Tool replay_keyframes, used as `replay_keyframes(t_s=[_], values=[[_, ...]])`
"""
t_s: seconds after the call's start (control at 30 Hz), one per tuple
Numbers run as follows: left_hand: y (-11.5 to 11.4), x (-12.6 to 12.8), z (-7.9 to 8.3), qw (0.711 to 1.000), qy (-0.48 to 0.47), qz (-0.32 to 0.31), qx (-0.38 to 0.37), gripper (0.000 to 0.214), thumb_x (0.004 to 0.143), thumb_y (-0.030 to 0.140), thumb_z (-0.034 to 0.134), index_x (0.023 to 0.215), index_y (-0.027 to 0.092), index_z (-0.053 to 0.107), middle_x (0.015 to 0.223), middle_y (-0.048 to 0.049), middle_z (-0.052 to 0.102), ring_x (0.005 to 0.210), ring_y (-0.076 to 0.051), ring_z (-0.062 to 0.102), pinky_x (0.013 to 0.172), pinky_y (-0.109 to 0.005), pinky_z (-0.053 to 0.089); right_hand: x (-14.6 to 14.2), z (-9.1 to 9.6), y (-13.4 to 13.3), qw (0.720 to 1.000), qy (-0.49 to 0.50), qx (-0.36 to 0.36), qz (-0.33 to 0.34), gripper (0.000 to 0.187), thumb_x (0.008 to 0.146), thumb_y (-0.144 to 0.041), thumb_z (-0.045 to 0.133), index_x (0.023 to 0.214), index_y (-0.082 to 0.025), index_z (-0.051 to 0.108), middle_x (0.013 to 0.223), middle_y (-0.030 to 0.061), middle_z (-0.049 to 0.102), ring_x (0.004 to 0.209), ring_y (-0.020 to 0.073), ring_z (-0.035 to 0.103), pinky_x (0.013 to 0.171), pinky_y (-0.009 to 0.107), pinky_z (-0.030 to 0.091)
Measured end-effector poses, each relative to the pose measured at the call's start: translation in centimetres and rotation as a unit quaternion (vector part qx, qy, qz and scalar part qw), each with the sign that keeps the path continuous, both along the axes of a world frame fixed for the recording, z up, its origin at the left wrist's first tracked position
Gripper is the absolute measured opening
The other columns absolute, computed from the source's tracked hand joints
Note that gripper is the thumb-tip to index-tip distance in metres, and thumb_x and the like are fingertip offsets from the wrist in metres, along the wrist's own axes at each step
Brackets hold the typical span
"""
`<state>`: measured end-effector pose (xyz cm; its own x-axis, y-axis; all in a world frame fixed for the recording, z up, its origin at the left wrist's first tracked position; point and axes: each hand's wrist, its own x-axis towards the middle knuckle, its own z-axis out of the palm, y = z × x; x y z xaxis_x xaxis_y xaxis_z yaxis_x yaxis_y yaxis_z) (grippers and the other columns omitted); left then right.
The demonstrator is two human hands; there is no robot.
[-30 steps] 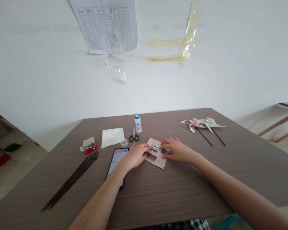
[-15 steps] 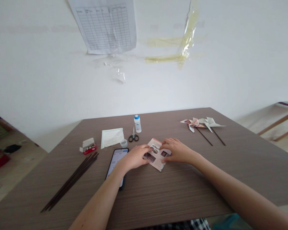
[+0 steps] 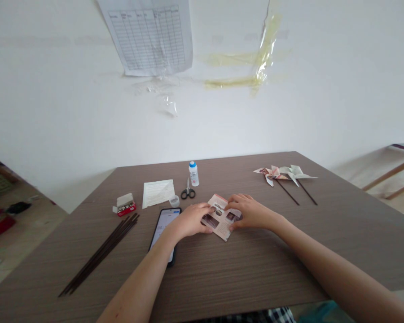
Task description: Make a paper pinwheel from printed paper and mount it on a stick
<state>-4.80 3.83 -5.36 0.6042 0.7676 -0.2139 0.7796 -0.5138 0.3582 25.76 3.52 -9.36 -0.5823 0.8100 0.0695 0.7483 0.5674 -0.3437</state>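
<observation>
Printed paper square (image 3: 221,219) between left hand (image 3: 188,220) and right hand (image 3: 251,213), touching both

Compared with the earlier pictures, the left hand (image 3: 188,220) had moved a little to the left, and the right hand (image 3: 252,213) a little to the right. Because of this, more of the printed paper (image 3: 219,223) was showing between them.
</observation>
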Motion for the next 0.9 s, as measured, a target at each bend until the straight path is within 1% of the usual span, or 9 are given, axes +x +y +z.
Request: replay_keyframes(t_s=[0.1,0.2,0.27,0.37,0.5,0.6,0.73,0.83,0.9], values=[[0.0,-0.1,-0.1,1.0,-0.005,-0.001,-0.001,0.077,0.096,0.027,0.105,0.171,0.036,0.087,0.192,-0.0078,0.074,0.173,-0.041,0.073,0.147,-0.042,0.054,0.2,0.0,0.2,1.0,0.005,-0.004,0.006,0.062,0.095,-0.059,0.114,0.148,-0.032,0.097,0.155,0.0151,0.088,0.149,0.0445,0.082,0.139,0.066,0.059],[0.1,-0.3,-0.2,1.0,-0.013,-0.003,0.002,0.076,0.096,0.026,0.105,0.17,0.035,0.088,0.19,-0.0083,0.075,0.173,-0.041,0.073,0.147,-0.043,0.054,0.5,0.2,0.4,1.0,0.006,-0.018,0.016,0.068,0.091,-0.061,0.117,0.148,-0.031,0.097,0.157,0.0161,0.088,0.152,0.0451,0.081,0.142,0.066,0.056],[0.1,-0.3,-0.3,1.0,-0.022,-0.005,0.004,0.075,0.096,0.024,0.105,0.169,0.034,0.088,0.189,-0.0087,0.077,0.172,-0.04,0.074,0.147,-0.043,0.055,0.8,0.2,0.5,0.999,0.01,-0.021,0.025,0.068,0.089,-0.062,0.118,0.146,-0.031,0.098,0.157,0.0155,0.089,0.152,0.0451,0.081,0.144,0.067,0.054],[0.1,-0.4,-0.6,0.999,-0.036,-0.005,0.006,0.072,0.097,0.02,0.105,0.167,0.03,0.088,0.188,-0.0107,0.077,0.172,-0.039,0.075,0.148,-0.043,0.055,1.0,0.2,0.7,0.999,0.018,-0.024,0.03,0.062,0.09,-0.058,0.118,0.143,-0.033,0.099,0.156,0.0143,0.089,0.152,0.0447,0.081,0.147,0.07,0.051],[0.2,-0.6,-1.0,0.998,-0.06,-0.008,0.003,0.067,0.101,0.019,0.102,0.166,0.025,0.088,0.188,-0.0134,0.077,0.173,-0.041,0.074,0.149,-0.045,0.054,1.2,0.3,0.7,0.999,0.014,-0.046,0.025,0.05,0.097,-0.05,0.113,0.143,-0.034,0.099,0.159,0.0137,0.089,0.156,0.0452,0.08,0.152,0.077,0.043],[0.6,-0.9,-1.5,0.997,-0.07,-0.014,-0.008,0.064,0.105,0.024,0.101,0.167,0.024,0.087,0.189,-0.0152,0.076,0.174,-0.04,0.072,0.15,-0.048,0.052,1.3,0.6,0.7,0.998,0.011,-0.054,0.027,0.046,0.1,-0.05,0.111,0.143,-0.037,0.1,0.161,0.0128,0.089,0.157,0.045,0.079,0.152,0.074,0.045],[1.2,-1.3,-2.3,0.996,-0.082,-0.025,-0.013,0.056,0.11,0.032,0.098,0.165,0.028,0.088,0.187,-0.0154,0.076,0.175,-0.04,0.072,0.15,-0.054,0.053,1.4,1.1,0.7,0.997,0.009,-0.067,0.031,0.043,0.103,-0.053,0.108,0.142,-0.038,0.101,0.164,0.0126,0.088,0.158,0.0446,0.079,0.15,0.069,0.049],[1.4,-1.5,-2.7,0.994,-0.106,-0.027,-0.01,0.048,0.113,0.034,0.094,0.161,0.03,0.09,0.184,-0.0149,0.079,0.172,-0.041,0.074,0.149,-0.058,0.055,1.4,1.5,0.7,0.996,0.0,-0.087,0.031,0.049,0.098,-0.053,0.112,0.143,-0.039,0.101,0.168,0.0129,0.087,0.164,0.0466,0.076,0.155,0.074,0.04],[1.4,-1.4,-2.8,0.994,-0.109,-0.025,-0.008,0.043,0.116,0.035,0.091,0.159,0.03,0.091,0.183,-0.0145,0.08,0.172,-0.04,0.075,0.15,-0.057,0.055,1.5,1.5,0.7,0.995,-0.004,-0.095,0.028,0.052,0.096,-0.052,0.115,0.144,-0.04,0.1,0.169,0.0124,0.086,0.166,0.0471,0.074,0.158,0.077,0.032]])
